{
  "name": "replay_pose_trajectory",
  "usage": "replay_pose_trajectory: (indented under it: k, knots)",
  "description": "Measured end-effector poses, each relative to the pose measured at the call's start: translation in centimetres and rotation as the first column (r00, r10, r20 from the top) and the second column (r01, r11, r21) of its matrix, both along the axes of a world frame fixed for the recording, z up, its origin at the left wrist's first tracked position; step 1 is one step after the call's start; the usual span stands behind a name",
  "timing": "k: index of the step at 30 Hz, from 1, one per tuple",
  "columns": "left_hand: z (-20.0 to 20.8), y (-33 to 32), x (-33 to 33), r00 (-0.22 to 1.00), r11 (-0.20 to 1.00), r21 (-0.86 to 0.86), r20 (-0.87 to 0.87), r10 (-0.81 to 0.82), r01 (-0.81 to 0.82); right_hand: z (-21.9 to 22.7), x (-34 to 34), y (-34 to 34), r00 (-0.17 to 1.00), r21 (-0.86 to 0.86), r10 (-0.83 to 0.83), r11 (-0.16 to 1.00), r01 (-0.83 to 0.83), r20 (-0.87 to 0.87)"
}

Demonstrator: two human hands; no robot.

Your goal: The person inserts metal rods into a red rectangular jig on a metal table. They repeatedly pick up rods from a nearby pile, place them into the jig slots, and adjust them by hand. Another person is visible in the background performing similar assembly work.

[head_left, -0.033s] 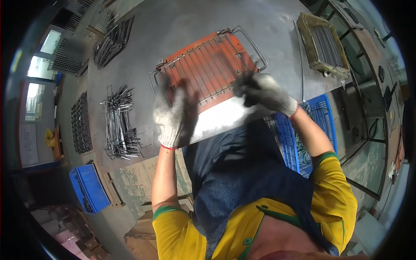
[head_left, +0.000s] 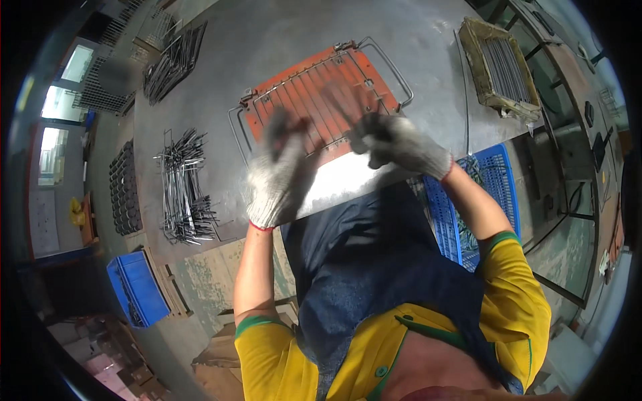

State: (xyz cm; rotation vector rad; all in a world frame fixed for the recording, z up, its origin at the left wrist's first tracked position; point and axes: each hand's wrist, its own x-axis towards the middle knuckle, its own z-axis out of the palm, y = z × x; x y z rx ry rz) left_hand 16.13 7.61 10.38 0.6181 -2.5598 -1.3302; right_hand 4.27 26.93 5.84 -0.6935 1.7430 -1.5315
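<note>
An orange-red plate fixture (head_left: 267, 95) lies on the metal table, with several thin metal rods (head_left: 314, 90) laid side by side across it. Bent wire handles (head_left: 393, 72) stick out at its two ends. Over the near left part of the fixture is my left hand (head_left: 275, 170), in a whitish glove with dark fingers; thumb and fingers stand apart, smeared by motion, with nothing visible in them. My gloved right hand (head_left: 400, 142) is at the near right edge, its fingers closed on thin metal rods (head_left: 339, 103) that show only as blurred streaks.
A heap of short metal rods (head_left: 184, 190) lies left on the table (head_left: 234, 40), with bent wire frames (head_left: 175, 61) beyond. At the right stands a worn yellowish box (head_left: 479, 67) of rods. Blue baskets (head_left: 498, 175) (head_left: 139, 289) stand below the table's right and left sides.
My left hand has shifted slightly right over the fixture. My right hand has moved a little left and nearer to me, and the blurred rods at its fingers have shifted with it.
</note>
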Motion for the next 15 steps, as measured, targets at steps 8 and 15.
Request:
replay_pose_trajectory:
  k: [8, 15]
  knots:
    - [-5.9, 1.6, -2.0, 0.965, 0.414, 0.872, -0.246, -0.095, 0.263, -3.5, -0.7, -2.7, 0.736, 0.397, 0.406, 0.895, -0.202, -0.542]
    - [-5.8, 1.1, -0.9, 0.965, 0.89, 0.372, -0.09, -0.248, 0.263, -6.4, -0.1, -2.6, 0.356, -0.023, 0.054, 0.978, -0.207, -0.933]
